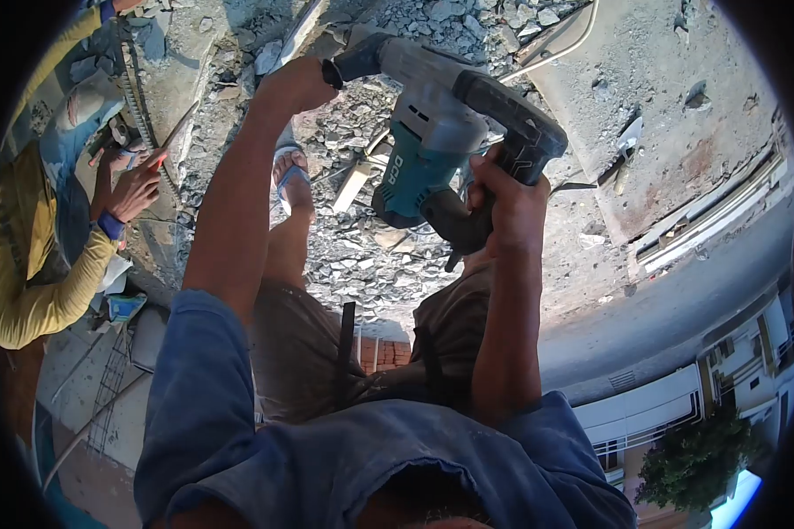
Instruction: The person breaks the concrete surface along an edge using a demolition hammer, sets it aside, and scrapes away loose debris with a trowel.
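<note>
A teal and grey power tool (437, 132) marked DCA is held up in front of my body, above broken rubble (362, 256). My right hand (513, 198) wraps round its rear handle, with the thumb near the top of the grip. On the other side, my left hand (295, 86) is closed at the black front part of the tool, near its upper left end. A piece of light wood (353, 185) lies on the rubble below the tool.
At the left, a co-worker in yellow sleeves (71, 295) holds a thin tool with a red handle (157, 160). My sandalled foot (293, 179) stands on the rubble. Concrete slabs (582, 79) and long pale strips (715, 220) lie to the right.
</note>
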### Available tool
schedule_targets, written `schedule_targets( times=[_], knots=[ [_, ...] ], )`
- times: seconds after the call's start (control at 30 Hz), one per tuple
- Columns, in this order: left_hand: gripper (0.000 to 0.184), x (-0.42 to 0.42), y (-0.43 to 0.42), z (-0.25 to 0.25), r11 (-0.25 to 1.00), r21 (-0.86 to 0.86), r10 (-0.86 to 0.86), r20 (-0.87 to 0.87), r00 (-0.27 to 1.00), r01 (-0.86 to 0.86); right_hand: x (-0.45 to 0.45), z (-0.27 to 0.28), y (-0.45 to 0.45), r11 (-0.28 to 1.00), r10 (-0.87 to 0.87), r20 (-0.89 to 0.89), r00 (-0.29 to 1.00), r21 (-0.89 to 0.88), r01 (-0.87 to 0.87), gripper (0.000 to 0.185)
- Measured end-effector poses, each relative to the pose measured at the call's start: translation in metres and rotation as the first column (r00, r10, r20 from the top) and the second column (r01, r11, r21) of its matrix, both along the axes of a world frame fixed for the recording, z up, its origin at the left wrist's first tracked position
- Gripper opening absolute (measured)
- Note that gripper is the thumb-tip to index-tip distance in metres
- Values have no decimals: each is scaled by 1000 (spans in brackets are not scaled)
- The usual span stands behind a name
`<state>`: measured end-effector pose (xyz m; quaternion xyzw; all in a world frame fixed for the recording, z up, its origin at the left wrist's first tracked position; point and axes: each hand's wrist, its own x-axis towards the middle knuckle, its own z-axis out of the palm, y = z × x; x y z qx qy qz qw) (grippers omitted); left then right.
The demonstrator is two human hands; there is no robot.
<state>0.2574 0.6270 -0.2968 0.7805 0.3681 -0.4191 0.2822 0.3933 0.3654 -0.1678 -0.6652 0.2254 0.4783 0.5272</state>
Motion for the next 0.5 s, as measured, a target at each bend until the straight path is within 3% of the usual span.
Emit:
schedule_targets(
  times=[0.07, 0.1, 0.2, 0.27, 0.37, 0.5],
  knots=[
    [39, -34, -13, 10, 993, 43, 111, 27, 993, -112, -38, 28, 2, 992, 111, -6, 994, -55, -111, 18],
    [36, -62, -27, 8, 983, 86, 162, 26, 986, -164, -63, 32, -15, 964, 266, 105, 958, -4, -267, 18],
    [32, -91, -66, 46, 954, 93, 283, 39, 958, -286, -80, 72, -39, 953, 288, 185, 939, 40, -300, 28],
    [32, -91, -81, 72, 961, 98, 262, -5, 965, -260, -85, 90, -51, 965, 262, 1, 965, 2, -262, 29],
    [31, -71, -79, 79, 966, 113, 233, 9, 972, -233, -88, 107, -48, 978, 208, 196, 958, -32, -206, 18],
    [29, -44, -68, 89, 969, 90, 227, 47, 973, -230, -88, 107, -53, 950, 312, 284, 907, -93, -298, 18]
  ],
)
